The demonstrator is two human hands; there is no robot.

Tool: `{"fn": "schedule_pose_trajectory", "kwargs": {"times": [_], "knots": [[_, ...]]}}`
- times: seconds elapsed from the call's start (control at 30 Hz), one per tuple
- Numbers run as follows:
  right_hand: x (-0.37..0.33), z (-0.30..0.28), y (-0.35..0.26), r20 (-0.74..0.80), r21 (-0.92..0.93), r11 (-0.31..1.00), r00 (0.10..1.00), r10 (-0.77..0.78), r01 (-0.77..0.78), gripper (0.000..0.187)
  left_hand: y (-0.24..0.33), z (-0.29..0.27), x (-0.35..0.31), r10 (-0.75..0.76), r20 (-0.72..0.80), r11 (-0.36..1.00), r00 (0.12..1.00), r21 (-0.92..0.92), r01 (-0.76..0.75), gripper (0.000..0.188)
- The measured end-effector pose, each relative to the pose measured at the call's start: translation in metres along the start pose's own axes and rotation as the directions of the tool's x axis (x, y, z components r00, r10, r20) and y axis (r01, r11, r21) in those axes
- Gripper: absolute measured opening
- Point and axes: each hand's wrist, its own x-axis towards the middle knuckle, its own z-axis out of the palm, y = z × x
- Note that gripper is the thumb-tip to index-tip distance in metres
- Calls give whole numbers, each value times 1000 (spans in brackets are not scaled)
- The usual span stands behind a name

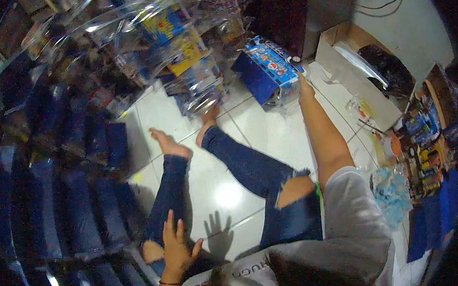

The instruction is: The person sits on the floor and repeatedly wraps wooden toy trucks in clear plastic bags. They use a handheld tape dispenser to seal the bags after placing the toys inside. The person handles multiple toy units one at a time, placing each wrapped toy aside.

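Observation:
My left hand [177, 250] hovers by my left knee with its fingers spread and nothing in it; its shadow falls on the floor tiles to its right. My right arm stretches far forward. At its end my right hand [305, 87] is on the right side of a blue toy box [274, 64] with a printed front, a clear plastic part and a dark blue side panel. The fingers are partly hidden by the box, but they seem to grip its edge. The box is tilted, just right of the stacked packages; I cannot tell whether it touches the floor.
Plastic-wrapped packages [187, 55] pile up ahead. Rows of dark blue boxes [78, 203] fill the left. At right lie an open cardboard carton [362, 87] with a black bag, a crumpled light-blue plastic bag [392, 194] and small packaged goods [430, 165]. White tiles [233, 191] surround my bare feet.

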Motion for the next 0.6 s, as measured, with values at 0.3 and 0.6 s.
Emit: {"fn": "schedule_pose_trajectory", "kwargs": {"times": [0.3,0.6], "knots": [[66,6,-3,-271,-87,789,748,-606,608,43,6,16,43,-122,66,988,990,-86,127,99],[-129,-135,-164,356,-33,367,354,-865,930,32,0,9,2,-156,-76,958,985,-255,132,97]]}}
